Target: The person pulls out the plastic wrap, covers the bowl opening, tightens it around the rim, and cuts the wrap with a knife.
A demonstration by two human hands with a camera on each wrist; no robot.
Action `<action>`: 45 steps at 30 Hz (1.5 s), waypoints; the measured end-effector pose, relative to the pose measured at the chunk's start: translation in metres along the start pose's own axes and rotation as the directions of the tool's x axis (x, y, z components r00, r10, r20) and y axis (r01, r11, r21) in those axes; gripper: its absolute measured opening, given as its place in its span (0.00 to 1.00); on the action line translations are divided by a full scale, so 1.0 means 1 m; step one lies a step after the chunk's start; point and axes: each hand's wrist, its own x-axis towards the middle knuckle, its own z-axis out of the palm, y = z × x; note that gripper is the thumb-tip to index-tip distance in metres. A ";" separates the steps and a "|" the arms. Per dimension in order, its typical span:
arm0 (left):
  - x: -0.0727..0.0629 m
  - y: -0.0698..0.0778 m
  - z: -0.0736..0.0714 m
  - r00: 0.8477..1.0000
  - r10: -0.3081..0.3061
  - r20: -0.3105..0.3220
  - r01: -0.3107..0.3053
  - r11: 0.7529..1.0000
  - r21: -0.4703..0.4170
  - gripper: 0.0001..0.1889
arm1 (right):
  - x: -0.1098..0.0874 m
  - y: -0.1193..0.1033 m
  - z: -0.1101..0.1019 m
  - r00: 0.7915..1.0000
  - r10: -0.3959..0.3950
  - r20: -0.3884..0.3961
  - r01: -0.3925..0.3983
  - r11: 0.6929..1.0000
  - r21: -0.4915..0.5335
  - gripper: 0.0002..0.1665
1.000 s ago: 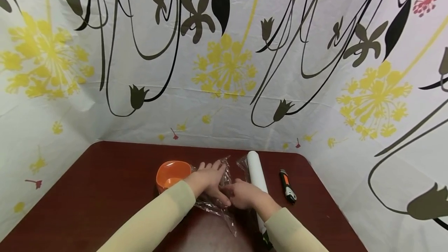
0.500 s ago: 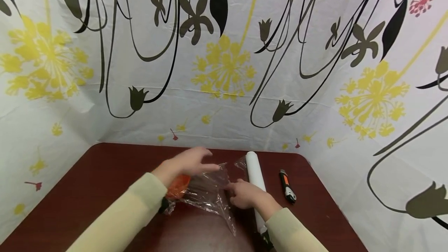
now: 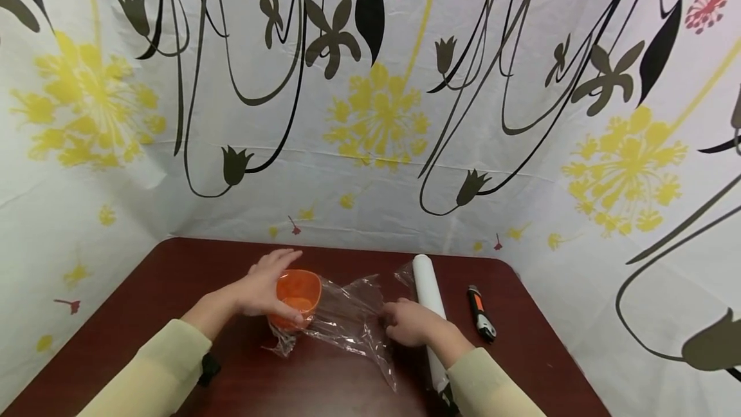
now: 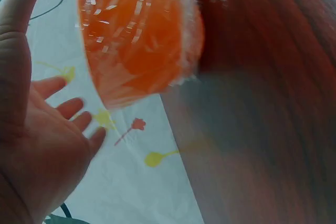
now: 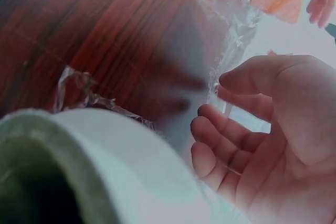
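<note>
An orange bowl (image 3: 300, 290) stands on the dark red table, with clear plastic wrap (image 3: 350, 322) over it and stretching out to its right. Along the bowl's left side my left hand (image 3: 262, 287) is spread, its thumb near the front rim. In the left wrist view the left hand (image 4: 50, 140) has its fingers apart, beside the film-covered bowl (image 4: 139, 35). My right hand (image 3: 410, 322) holds the wrap's right end. From the right wrist view, thumb and forefinger of the right hand (image 5: 273, 124) pinch the edge of the film (image 5: 231, 45).
Just right of the right hand lies a white roll of plastic wrap (image 3: 427, 288), a loose piece of film at its far end. A utility knife (image 3: 482, 314) with orange and black handle lies farther right. Patterned cloth (image 3: 370, 211) hangs behind the table.
My left hand has lifted off the film, moved left across the bowl and come down at its left side. The right hand stays in place holding the film's end.
</note>
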 end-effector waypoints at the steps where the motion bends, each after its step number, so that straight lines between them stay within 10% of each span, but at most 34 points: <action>1: -0.001 -0.001 0.000 1.000 -0.004 -0.005 0.004 1.000 0.005 0.72 | 0.001 0.000 0.000 1.000 -0.005 -0.002 0.005 1.000 0.000 0.23; 9: -0.006 -0.011 0.001 0.986 -0.096 0.137 0.101 0.994 -0.030 0.77 | 0.001 -0.004 -0.002 1.000 -0.004 -0.014 0.004 1.000 0.010 0.24; 20: 0.002 -0.014 0.022 0.997 -0.059 0.045 0.062 0.996 -0.068 0.67 | 0.007 -0.029 -0.013 0.997 -0.029 -0.071 0.032 0.999 0.035 0.28; 29: 0.006 0.003 0.037 0.995 -0.082 0.048 0.087 0.991 -0.102 0.67 | 0.028 -0.052 -0.004 0.997 0.006 -0.082 0.016 0.965 0.263 0.73; 45: 0.006 0.000 0.047 0.994 -0.101 0.039 0.106 0.979 -0.175 0.69 | 0.054 -0.064 0.030 0.978 0.063 -0.197 0.000 0.952 0.305 0.34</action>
